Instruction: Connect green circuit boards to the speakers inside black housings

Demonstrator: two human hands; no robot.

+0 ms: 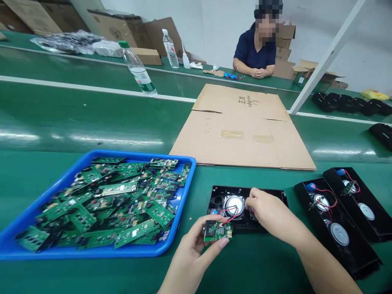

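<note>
My left hand (200, 245) grips a small green circuit board (218, 231) between thumb and fingers, in front of a black speaker housing (263, 227). Red and dark wires run from the board into the housing, near a round silver speaker (234, 205). My right hand (265, 208) is over the housing, its fingers pinched together at the wires beside the speaker. Whatever is between those fingertips is too small and hidden to make out. A second speaker lies mostly behind my right hand.
Left of my hands stands a blue tray (187, 192) heaped with circuit boards. Two more speaker housings (352, 249) lie at the right. A flat cardboard sheet (245, 151) is ahead, with a water bottle (141, 75) beyond it to the left. Another person (255, 51) leans on the far bench.
</note>
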